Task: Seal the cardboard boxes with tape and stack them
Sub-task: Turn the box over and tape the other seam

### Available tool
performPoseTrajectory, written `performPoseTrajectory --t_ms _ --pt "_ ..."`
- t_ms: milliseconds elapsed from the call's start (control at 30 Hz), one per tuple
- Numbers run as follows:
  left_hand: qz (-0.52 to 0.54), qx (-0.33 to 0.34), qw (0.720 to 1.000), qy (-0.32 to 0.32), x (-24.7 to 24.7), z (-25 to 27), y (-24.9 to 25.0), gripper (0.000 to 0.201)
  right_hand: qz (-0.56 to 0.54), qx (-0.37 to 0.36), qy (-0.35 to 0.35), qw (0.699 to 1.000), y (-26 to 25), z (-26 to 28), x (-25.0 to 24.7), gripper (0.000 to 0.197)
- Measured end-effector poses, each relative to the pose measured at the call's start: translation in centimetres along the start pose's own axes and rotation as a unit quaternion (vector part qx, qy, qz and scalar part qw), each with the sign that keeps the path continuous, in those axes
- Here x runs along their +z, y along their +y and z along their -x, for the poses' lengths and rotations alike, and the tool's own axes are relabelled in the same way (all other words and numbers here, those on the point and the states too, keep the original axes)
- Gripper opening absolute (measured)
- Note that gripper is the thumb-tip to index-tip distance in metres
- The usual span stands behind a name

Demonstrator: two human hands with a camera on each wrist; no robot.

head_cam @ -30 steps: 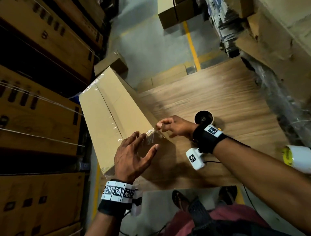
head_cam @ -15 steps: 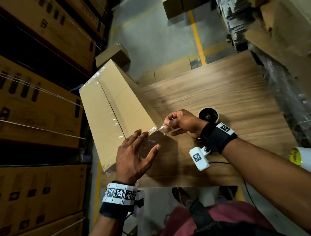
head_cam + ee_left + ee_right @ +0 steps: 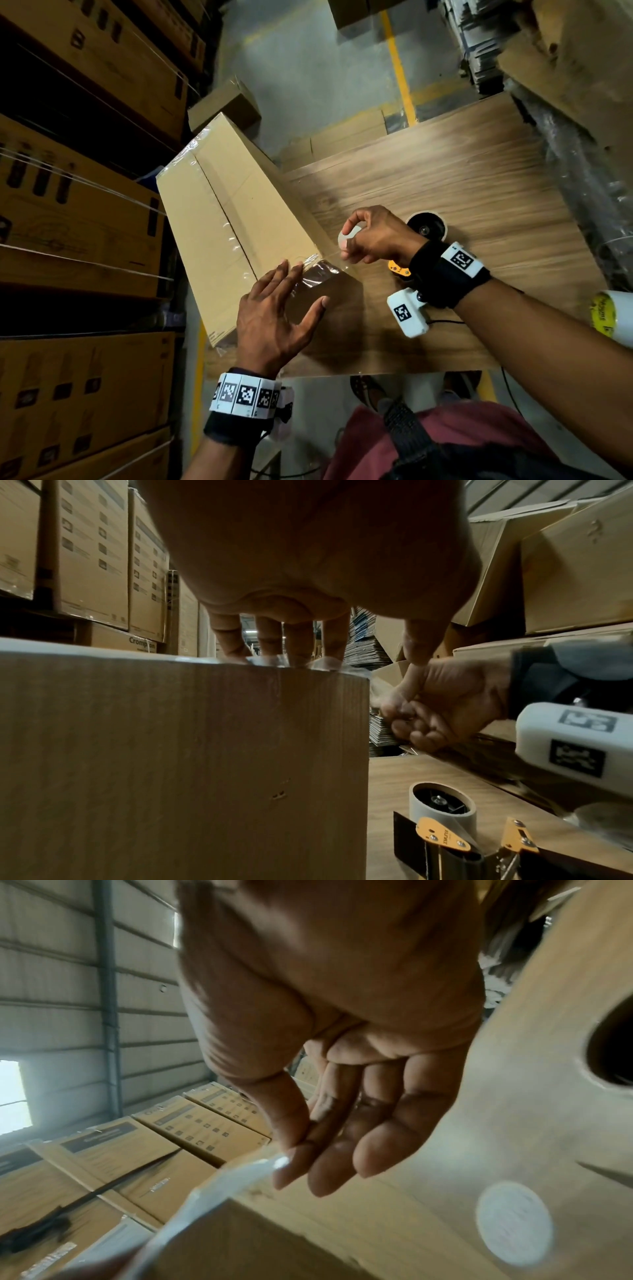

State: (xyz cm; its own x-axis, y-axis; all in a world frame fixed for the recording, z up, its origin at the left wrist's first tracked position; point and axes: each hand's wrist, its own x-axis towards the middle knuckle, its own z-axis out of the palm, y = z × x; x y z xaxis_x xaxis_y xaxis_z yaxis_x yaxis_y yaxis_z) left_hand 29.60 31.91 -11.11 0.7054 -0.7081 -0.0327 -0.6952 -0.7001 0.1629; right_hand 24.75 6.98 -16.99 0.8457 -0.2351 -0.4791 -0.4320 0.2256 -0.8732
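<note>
Cardboard: one plain box stands on the wooden table, at its left edge; its top seam carries clear tape.
Tape tools: one dispenser lies on the table right of the box; a second, white roll sits further right of the box.
Left hand: fingers straight and spread, tips pressing the tape at the box's near top edge.
Right hand: just right of the box's corner, thumb and forefinger pinching the tape's loose end.
Surroundings: printed cartons stacked left of the box.
</note>
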Motion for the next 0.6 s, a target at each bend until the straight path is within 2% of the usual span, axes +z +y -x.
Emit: performPoseTrajectory --t_ms 100,333,467,533,600 --pt "-0.002 -0.001 1.0 -0.004 0.0 -0.1 -0.1 0.074 -0.001 0.022 -0.003 1.0 1.2 -1.0 1.4 0.024" --pt "-0.034 0.01 0.999 -0.014 -0.1 0.1 -0.1 0.082 0.065 0.005 0.041 0.997 2.3 -1.3 2.7 0.03" --pt "-0.013 0.013 1.0 -0.017 -0.6 0.0 -0.6 0.082 0.209 0.012 0.076 0.975 4.4 -0.3 2.1 0.064" --pt "-0.003 0.023 0.999 -0.038 -1.4 -0.5 -0.9 0.082 0.234 -0.031 0.115 0.965 6.3 0.1 2.0 0.058" --pt "0.004 0.036 0.997 -0.067 -2.6 -1.3 -1.5 0.079 0.188 -0.116 0.144 0.965 7.6 0.4 2.3 0.034"
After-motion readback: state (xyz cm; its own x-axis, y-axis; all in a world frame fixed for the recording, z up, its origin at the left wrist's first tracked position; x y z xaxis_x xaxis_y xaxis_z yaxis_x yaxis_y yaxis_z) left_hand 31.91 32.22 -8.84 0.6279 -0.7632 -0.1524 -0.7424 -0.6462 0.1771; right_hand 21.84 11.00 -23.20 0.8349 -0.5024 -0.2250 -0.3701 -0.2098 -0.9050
